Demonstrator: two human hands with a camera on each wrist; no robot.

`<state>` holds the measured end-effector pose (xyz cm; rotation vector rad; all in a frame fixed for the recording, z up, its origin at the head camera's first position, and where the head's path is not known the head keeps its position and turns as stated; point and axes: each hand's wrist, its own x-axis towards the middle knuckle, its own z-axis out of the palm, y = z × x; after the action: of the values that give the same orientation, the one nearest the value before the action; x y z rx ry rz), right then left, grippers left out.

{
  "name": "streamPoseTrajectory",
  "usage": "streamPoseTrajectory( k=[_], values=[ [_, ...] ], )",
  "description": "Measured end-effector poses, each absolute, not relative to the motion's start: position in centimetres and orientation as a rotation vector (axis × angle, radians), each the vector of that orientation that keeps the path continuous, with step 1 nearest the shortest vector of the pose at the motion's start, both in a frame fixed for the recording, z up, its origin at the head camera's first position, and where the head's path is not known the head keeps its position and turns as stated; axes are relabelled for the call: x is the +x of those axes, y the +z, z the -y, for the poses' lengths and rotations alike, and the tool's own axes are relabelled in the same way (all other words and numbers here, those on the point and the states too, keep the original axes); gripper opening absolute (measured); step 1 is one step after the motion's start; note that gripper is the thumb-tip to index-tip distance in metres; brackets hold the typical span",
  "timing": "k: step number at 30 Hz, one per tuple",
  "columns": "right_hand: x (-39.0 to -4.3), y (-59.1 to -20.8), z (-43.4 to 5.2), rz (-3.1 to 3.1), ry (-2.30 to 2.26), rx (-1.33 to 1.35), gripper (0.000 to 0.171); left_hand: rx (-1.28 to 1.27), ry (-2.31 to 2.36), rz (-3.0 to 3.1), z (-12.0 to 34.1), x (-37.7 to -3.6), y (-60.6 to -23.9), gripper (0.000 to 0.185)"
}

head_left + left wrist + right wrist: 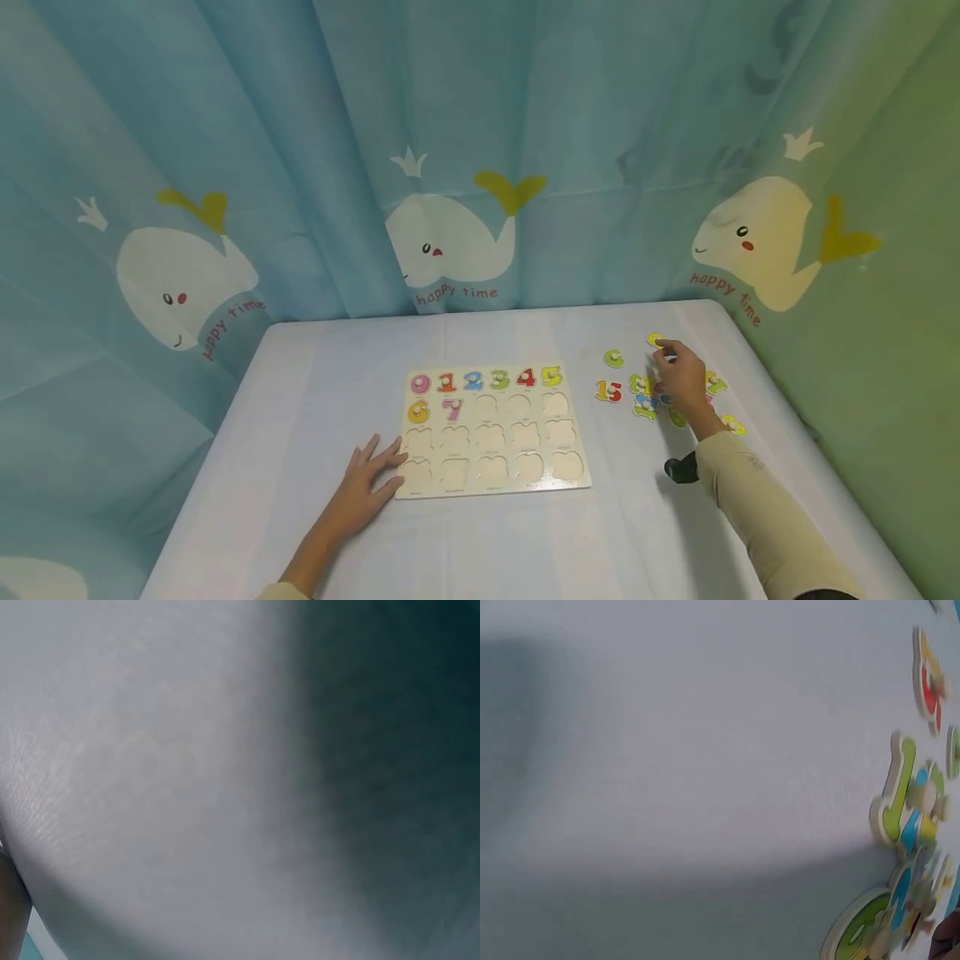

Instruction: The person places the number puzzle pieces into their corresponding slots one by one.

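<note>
- Picking from the loose pieces looked to be the step in hand: numerals 0 to 7 sat in the puzzle board, with the later recesses unfilled.
- Right hand: thumb and fingertips pinched a yellow piece beyond the loose cluster (numeral unreadable; could not tell whether it was lifted).
- Left hand: fingers spread, tips at the board's left edge, gripping nothing.
- Piece 15 and a green piece lay right of the board on the table.
- Next move, as judged, called for bringing the yellow piece across and matching its outline to a recess.
</note>
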<state>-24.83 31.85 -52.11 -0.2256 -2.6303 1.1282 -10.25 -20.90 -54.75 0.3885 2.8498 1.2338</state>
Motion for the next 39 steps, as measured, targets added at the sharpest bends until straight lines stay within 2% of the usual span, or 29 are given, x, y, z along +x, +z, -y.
streamPoseTrajectory(
  k=[6, 14, 24, 33, 39],
  values=[
    [-26.6, -52.2, -32.9, 2.673, 1.156, -0.427, 0.037, 0.405, 1.244, -2.868, 21.0, -10.5, -54.8, 0.03],
    [-27.2, -52.3, -34.1, 2.688, 1.227, -0.628, 0.041, 0.398, 1.243, -2.837, 20.5, -10.0, -55.1, 0.028],
    [-29.6, -53.2, -34.2, 2.839, 1.234, -0.52, 0.04, 0.398, 1.236, -2.874, 20.6, -10.1, -54.8, 0.029],
    [-29.6, -53.6, -33.5, 2.896, 1.062, -0.453, 0.04, 0.376, 1.228, -2.863, 20.8, -9.9, -54.7, 0.029],
    [-29.9, -53.4, -32.8, 2.859, 0.962, -0.261, 0.032, 0.394, 1.222, -2.882, 20.6, -10.0, -54.5, 0.028]
  ],
)
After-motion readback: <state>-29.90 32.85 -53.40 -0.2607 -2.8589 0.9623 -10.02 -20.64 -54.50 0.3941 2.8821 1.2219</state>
